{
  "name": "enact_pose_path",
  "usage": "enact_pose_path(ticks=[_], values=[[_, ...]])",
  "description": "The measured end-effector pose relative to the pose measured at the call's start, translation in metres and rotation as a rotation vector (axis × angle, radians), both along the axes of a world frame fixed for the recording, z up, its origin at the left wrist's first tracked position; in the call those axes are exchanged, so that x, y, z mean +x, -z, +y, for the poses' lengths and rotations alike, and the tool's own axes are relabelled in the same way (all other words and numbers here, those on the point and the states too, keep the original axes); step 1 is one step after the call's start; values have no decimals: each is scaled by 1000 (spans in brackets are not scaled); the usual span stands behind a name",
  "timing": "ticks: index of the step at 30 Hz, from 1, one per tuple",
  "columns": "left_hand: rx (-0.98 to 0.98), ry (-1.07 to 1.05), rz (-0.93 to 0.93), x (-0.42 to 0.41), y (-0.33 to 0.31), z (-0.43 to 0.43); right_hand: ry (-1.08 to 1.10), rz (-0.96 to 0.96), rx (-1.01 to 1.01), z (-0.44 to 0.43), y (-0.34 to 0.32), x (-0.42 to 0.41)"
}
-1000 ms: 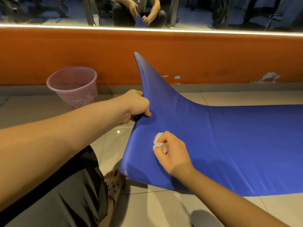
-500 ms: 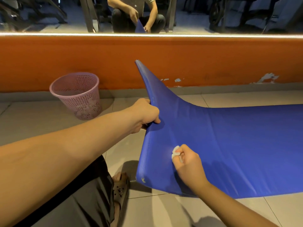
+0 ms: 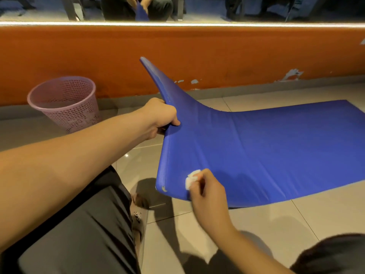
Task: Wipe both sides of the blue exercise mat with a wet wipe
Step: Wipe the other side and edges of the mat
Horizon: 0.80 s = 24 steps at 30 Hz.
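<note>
Grey tiled floor, orange wall behind it, mirror strip above the wall.

Far left: pink mesh wastebasket stands on the tiles against the wall base.

Left of centre: your left hand grips the short end of the blue exercise mat, fingers curled round its edge, thumb on the upper face. That end is lifted off the floor and its far corner curls up in front of the wall.

Centre: your right hand pinches a crumpled white wet wipe in its fingertips and presses it on the mat's upper face, near the lifted near corner.

Right: the rest of the mat lies flat on the tiles.
</note>
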<state>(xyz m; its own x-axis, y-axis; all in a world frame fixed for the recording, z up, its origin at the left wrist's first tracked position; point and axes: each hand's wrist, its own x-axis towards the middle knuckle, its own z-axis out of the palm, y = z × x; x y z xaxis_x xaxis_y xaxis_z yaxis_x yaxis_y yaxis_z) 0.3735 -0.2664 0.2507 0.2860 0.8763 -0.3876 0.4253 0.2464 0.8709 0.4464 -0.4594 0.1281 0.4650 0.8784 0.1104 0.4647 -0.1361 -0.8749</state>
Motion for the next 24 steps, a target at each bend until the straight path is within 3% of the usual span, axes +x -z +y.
enact_pose_path(ticks=[4, 11, 17, 20, 22, 24], values=[[-12, 8, -33, 0, 0, 2, -93, 60, 159, -20, -10, -36], [-29, 29, -85, -4, -3, 5, 361, 244, -71, -22, 26, -9], [-24, -3, -102, -13, -1, 15, 216, 254, 154, -23, -11, -62], [-21, -7, -97, -15, -1, 18, 436, 228, 83, -20, 15, -36], [-21, -1, -95, -16, 1, 18, 574, 310, -29, -19, 28, -21], [-19, 2, -94, -17, 3, 19, 594, 310, -31, -14, 23, -27]])
